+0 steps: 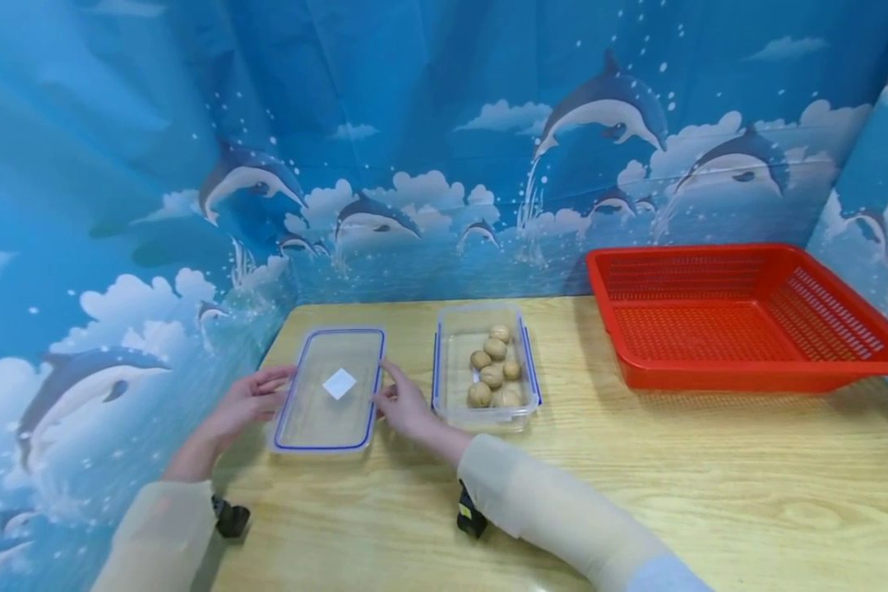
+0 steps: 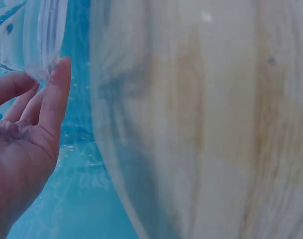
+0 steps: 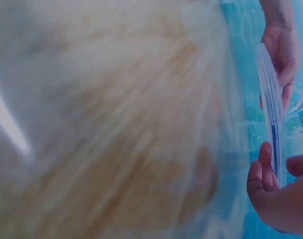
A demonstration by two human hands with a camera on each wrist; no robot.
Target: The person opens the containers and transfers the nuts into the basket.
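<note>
A clear rectangular lid (image 1: 329, 395) with a blue seal and a white square label hangs between my two hands, just above the wooden table (image 1: 710, 477). My left hand (image 1: 275, 388) pinches its left edge and my right hand (image 1: 386, 388) pinches its right edge. In the left wrist view the lid's rim (image 2: 42, 35) sits between the fingertips of my left hand (image 2: 44, 74). The right wrist view shows the lid (image 3: 270, 99) edge-on, with my right hand (image 3: 276, 162) below it and my left hand (image 3: 283, 45) above. A clear open container (image 1: 486, 415) holding several walnuts (image 1: 492, 374) stands just right of my right hand.
A red plastic basket (image 1: 740, 374) with nothing in it stands at the back right of the table. A blue dolphin-print backdrop encloses the table at the back and both sides. Bare tabletop lies in front of the container and the basket.
</note>
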